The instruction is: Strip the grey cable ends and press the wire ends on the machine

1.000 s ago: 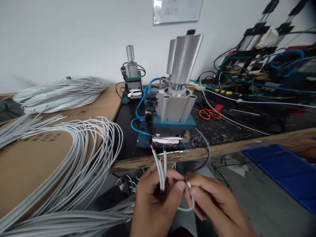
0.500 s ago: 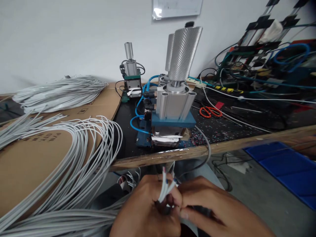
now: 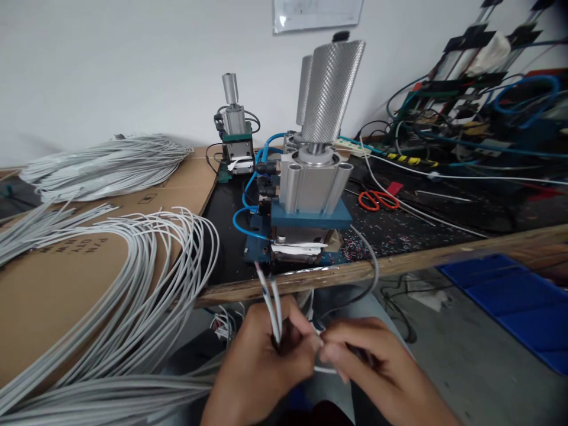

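Note:
My left hand (image 3: 270,361) is closed round a few grey cables (image 3: 271,310), whose stripped ends point up and to the left above the thumb. My right hand (image 3: 377,361) pinches at something small right beside the left fingertips, and the two hands meet there. A white cable piece (image 3: 325,370) shows between them, below the fingertips. What exactly the right fingers grip is too small to tell. Both hands are in front of the wooden table edge (image 3: 284,281), low in the view.
A pneumatic press (image 3: 315,186) stands at the table edge, a smaller one (image 3: 235,127) behind. Orange scissors (image 3: 377,200) lie to the right. Grey cable bundles (image 3: 137,260) cover cardboard (image 3: 84,296) at left. A blue panel (image 3: 510,302) is on the right, below the table.
The cable ends in my left hand have swung up and leftward. Both hands have shifted slightly, and the fingertips have changed their hold; a white cable piece now shows below them.

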Available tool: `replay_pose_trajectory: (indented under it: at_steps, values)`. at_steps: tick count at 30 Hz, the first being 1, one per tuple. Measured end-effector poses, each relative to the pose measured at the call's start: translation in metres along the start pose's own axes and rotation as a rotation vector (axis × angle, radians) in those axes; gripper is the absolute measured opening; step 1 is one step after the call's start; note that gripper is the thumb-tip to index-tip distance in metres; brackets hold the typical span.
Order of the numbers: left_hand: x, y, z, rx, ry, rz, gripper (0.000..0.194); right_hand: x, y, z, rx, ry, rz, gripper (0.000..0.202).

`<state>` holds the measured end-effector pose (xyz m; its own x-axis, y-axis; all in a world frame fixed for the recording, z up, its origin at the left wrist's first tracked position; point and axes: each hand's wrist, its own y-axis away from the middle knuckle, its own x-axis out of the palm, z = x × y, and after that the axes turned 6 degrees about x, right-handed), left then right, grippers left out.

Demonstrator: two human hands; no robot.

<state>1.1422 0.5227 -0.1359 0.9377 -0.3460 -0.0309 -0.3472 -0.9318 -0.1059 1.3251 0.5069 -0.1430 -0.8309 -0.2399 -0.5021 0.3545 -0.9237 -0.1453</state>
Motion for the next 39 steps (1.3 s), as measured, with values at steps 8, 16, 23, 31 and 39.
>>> replay_pose_trajectory:
  at_steps: [8,16,23,31,39]
  values:
    - [0.009,-0.006,0.004,0.023,0.274,-0.196,0.007,0.033,0.002,0.013,0.16,-0.293,-0.329,0.045]
    - [0.008,-0.004,0.002,0.02,0.349,-0.163,0.02,0.027,0.0,0.015,0.119,-0.243,-0.286,0.045]
    - [0.007,-0.004,0.004,0.073,0.247,-0.199,0.012,0.035,0.0,0.019,0.129,-0.269,-0.339,0.042]
    - [0.009,-0.002,0.005,0.071,0.253,-0.225,0.017,0.037,-0.003,0.025,0.132,-0.29,-0.38,0.043]
    - [0.022,0.0,0.006,0.125,0.357,-0.263,0.023,0.056,-0.002,0.02,0.242,-0.559,-0.428,0.039]
